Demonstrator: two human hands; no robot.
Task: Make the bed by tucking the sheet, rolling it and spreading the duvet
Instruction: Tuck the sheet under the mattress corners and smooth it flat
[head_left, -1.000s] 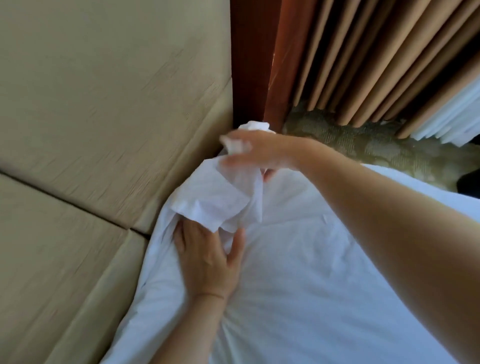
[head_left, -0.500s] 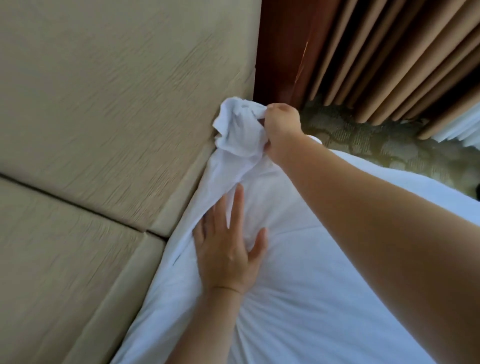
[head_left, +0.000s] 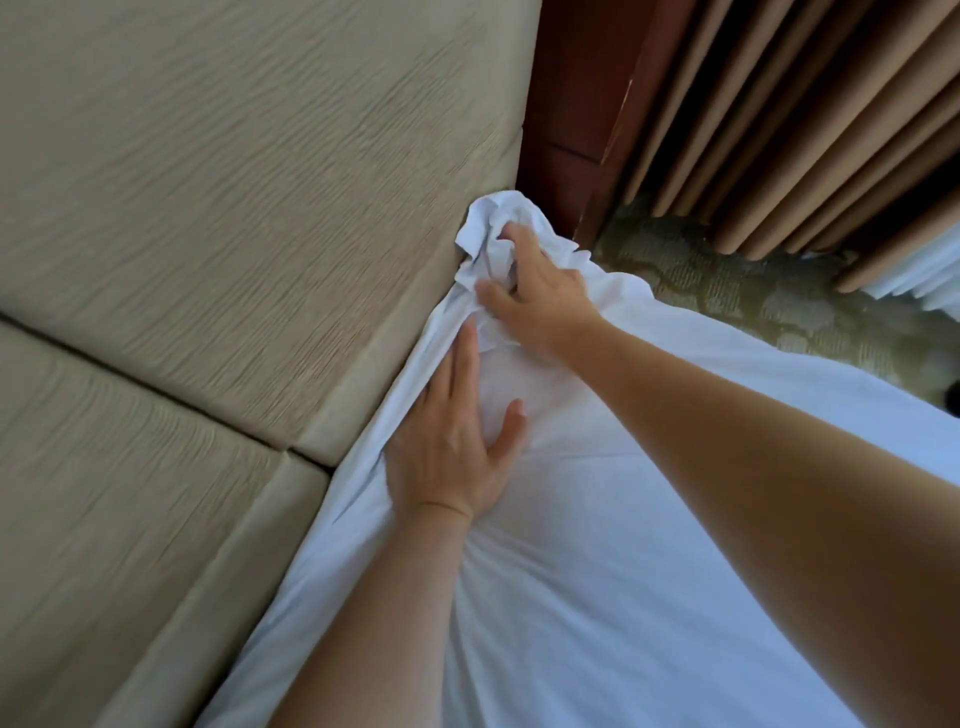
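A white sheet (head_left: 649, 545) covers the mattress, which runs from the lower middle to the right. Its corner is bunched into a crumpled wad (head_left: 488, 228) at the top of the bed, against the padded headboard. My right hand (head_left: 540, 296) reaches over that wad, fingers curled into the crumpled cloth. My left hand (head_left: 452, 441) lies flat on the sheet just below, fingers straight and pointing toward the corner, pressing the fabric along the headboard edge. No duvet is in view.
A beige padded headboard (head_left: 234, 234) fills the left side, with a seam between panels. A dark red wooden post (head_left: 576, 104) stands behind the bed corner. Tan curtains (head_left: 805, 119) hang at the upper right over patterned carpet (head_left: 753, 291).
My right hand has carried the bunched sheet corner up toward the headboard corner and now digs its fingers into it. My left hand slid forward along the headboard edge, staying flat.
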